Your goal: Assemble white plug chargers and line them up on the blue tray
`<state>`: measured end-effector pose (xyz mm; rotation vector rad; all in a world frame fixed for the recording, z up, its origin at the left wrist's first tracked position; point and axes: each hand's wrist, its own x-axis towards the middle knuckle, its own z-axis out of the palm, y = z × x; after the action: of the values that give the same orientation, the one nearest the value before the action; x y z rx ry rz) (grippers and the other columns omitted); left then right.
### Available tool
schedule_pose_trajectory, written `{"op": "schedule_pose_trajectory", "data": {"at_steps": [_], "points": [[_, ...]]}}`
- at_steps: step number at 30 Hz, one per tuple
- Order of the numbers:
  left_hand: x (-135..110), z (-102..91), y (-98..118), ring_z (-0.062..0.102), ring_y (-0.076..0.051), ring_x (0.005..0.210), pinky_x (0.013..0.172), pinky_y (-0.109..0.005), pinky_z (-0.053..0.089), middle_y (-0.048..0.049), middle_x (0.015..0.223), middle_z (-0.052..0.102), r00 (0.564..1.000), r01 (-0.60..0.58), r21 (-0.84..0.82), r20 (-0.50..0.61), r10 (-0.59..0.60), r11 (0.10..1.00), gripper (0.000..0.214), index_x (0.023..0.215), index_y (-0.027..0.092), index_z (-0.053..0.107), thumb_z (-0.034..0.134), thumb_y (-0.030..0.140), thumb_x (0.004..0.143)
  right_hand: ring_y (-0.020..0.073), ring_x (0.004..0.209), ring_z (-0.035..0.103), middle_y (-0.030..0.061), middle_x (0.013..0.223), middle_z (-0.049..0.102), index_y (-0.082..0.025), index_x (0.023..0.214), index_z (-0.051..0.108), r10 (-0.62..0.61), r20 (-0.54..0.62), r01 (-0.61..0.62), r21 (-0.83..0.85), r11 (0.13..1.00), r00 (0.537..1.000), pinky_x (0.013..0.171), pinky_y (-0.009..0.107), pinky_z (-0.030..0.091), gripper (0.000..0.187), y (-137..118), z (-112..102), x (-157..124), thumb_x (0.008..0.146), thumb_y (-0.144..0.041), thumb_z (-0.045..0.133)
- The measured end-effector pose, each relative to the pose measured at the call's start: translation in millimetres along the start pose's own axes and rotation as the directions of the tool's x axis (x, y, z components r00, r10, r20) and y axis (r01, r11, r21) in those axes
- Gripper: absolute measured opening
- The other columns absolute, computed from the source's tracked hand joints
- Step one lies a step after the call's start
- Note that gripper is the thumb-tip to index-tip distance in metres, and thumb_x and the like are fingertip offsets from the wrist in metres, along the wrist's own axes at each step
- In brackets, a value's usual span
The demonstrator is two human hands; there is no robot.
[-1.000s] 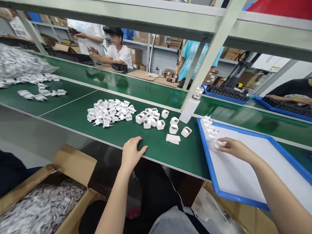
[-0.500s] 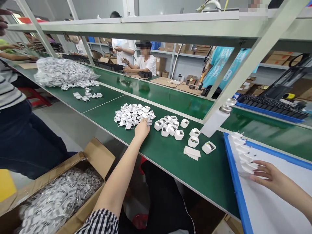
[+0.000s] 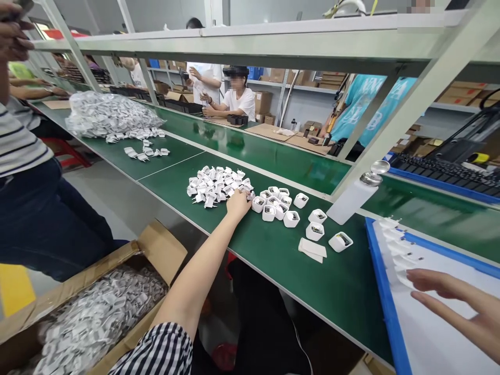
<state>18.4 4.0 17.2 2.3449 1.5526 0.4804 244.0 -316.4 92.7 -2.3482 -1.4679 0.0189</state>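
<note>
My left hand [image 3: 238, 206] is at the right edge of a pile of white plug covers with pins [image 3: 211, 182]. Its fingers are closed on one white plug cover [image 3: 250, 195], largely hidden by them. Just right of it stand several open white charger housings [image 3: 269, 212] with parts visible inside. My right hand [image 3: 455, 299] is over the white-lined blue tray [image 3: 380, 284], thumb and fingers apart, holding nothing. Beside its fingertips a row of white plug covers [image 3: 396, 247] lies along the tray's left side.
A white pump bottle [image 3: 353, 200] stands by the shelf post. Folded white cloth [image 3: 312, 249] lies near the housings. Farther left is a big bag of white parts [image 3: 113, 114]. An open carton [image 3: 160, 250] of parts sits below the table edge. A person in stripes stands at left.
My right hand has let go of the last cover in the tray row and drawn back, its fingers parting. My left hand has shifted slightly right, towards the housings. The view has shifted slightly.
</note>
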Motion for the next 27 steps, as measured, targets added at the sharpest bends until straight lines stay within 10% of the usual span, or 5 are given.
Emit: {"op": "schedule_pose_trajectory", "data": {"at_steps": [9,15,19,22,27], "points": [[9,-7.8,-3,0.053,-0.021,0.090,0.075,-0.029,0.041,-0.0045,0.098,0.058,0.988,-0.134,-0.059,0.074,0.138,0.989,0.045,0.110,0.025,0.045,0.050,0.017,0.066,0.0229,0.069,0.061,0.0056,0.082,0.064,-0.034,0.079,0.059,-0.282,0.247,0.252,0.147,0.957,0.927,0.052,0.031,0.053,0.018,-66,9,4,0.068,-0.044,0.048],[-40,-29.7,-1,0.048,-0.024,0.096,0.078,-0.033,0.040,-0.0081,0.097,0.056,0.984,-0.130,-0.318,-0.157,0.083,0.939,0.037,0.098,0.018,0.052,0.056,0.027,0.062,0.0183,0.064,0.060,0.0039,0.079,0.063,-0.028,0.078,0.057,-0.372,0.331,0.315,0.215,0.924,0.867,0.049,0.027,0.050,0.017,-81,21,7,0.073,-0.038,0.045],[-104,-31.0,12,0.057,-0.017,0.077,0.067,-0.029,0.044,-0.0026,0.083,0.060,0.995,-0.018,-0.973,0.005,0.101,0.228,0.034,0.085,0.018,0.053,0.063,0.032,0.056,0.0168,0.064,0.059,0.0034,0.078,0.062,-0.027,0.093,0.051,-0.426,0.246,0.336,0.334,0.881,0.871,0.054,0.029,0.050,0.021,-102,38,16,0.074,-0.034,0.044],[-140,-22.4,24,0.058,-0.013,0.067,0.062,-0.025,0.044,-0.0025,0.078,0.061,0.964,0.248,-0.919,0.205,0.168,-0.306,0.036,0.081,0.017,0.054,0.065,0.038,0.054,0.0148,0.067,0.057,0.0043,0.087,0.059,-0.025,0.104,0.042,-0.519,0.152,0.445,0.352,0.824,0.841,0.057,0.029,0.049,0.032,-128,53,23,0.073,-0.030,0.046],[-167,-15.5,30,0.057,-0.012,0.065,0.058,-0.021,0.044,-0.0027,0.072,0.062,0.939,0.342,-0.738,0.252,0.233,-0.582,0.047,0.080,0.015,0.056,0.067,0.047,0.048,0.0143,0.075,0.055,0.0052,0.090,0.055,-0.022,0.101,0.040,-0.737,-0.024,0.722,0.225,0.654,0.675,0.058,0.027,0.048,0.030,-166,70,26,0.073,-0.024,0.049]]}}
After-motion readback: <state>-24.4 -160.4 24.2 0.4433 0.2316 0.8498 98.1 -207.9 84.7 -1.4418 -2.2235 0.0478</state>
